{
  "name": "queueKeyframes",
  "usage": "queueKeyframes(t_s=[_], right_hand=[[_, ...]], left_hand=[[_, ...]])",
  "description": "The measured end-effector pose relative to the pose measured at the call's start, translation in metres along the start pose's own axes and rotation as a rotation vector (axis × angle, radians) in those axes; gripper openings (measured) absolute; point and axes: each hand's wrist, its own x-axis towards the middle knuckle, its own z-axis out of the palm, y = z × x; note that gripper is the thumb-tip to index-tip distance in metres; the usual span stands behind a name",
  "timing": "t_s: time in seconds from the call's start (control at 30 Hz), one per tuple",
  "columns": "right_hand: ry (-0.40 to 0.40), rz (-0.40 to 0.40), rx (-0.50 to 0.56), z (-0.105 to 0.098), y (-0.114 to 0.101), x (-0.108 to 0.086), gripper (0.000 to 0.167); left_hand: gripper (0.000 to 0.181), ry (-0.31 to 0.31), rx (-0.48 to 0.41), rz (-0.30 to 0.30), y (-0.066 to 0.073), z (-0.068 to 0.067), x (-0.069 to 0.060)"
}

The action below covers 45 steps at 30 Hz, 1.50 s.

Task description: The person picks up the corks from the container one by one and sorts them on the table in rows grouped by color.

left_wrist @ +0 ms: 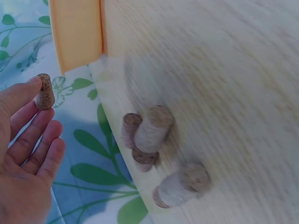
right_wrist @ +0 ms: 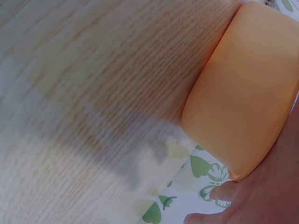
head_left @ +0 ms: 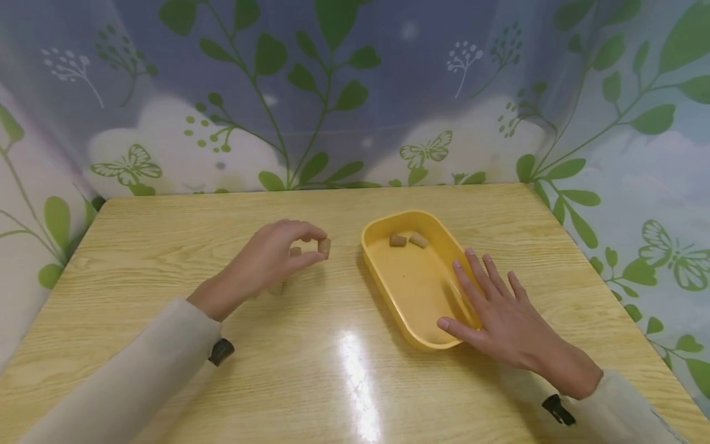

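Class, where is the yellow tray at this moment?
In the head view, the yellow tray sits right of centre on the table, with the right hand at its right rim and two corks inside.

On the tabletop (head_left: 138, 259), a tray (head_left: 407, 296) stands nearer the right edge than the left, two corks (head_left: 397, 240) inside toward its far end. Other corks (left_wrist: 153, 133) lie left of the tray; a backdrop (head_left: 249, 142) rises behind the far edge.

Head: above the bench (head_left: 183, 240), facing forward and down, farthest back.
Left wrist: close, tilted, past left grip (left_wrist: 23, 182) and corks (left_wrist: 154, 133).
Right wrist: close, tilted, onto the tray's (right_wrist: 243, 84) outer wall.
Shared by all: bench, tray.
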Motion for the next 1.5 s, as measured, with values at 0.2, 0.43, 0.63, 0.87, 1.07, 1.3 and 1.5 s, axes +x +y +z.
queueKeyframes(t_s=[0.2, 0.43, 0.63, 0.87, 1.07, 1.3, 1.5], right_hand=[[-0.002, -0.002, 0.004, 0.001, 0.001, 0.0, 0.105], [-0.001, -0.005, 0.001, 0.001, 0.001, 0.0, 0.104], [0.0, -0.004, -0.002, 0.0, 0.0, -0.001, 0.104], [0.005, -0.004, -0.005, 0.001, 0.0, -0.001, 0.104], [0.006, -0.003, -0.009, 0.001, 0.001, -0.001, 0.104], [0.001, -0.003, -0.004, 0.001, 0.001, -0.001, 0.105], [-0.004, -0.004, 0.001, 0.001, 0.001, -0.001, 0.105]], left_hand=[[0.024, 0.005, 0.044, 0.01, -0.01, 0.002, -0.008], [0.029, -0.014, 0.082, -0.008, -0.023, 0.004, -0.019], [0.03, -0.035, 0.08, -0.023, -0.031, 0.009, -0.026], [0.007, -0.043, 0.062, 0.007, -0.037, 0.017, -0.03], [0.011, -0.027, 0.125, 0.028, -0.04, 0.022, -0.033], [0.027, -0.026, 0.183, 0.03, -0.04, 0.024, -0.036], [0.029, -0.036, 0.199, 0.023, -0.041, 0.025, -0.036]])
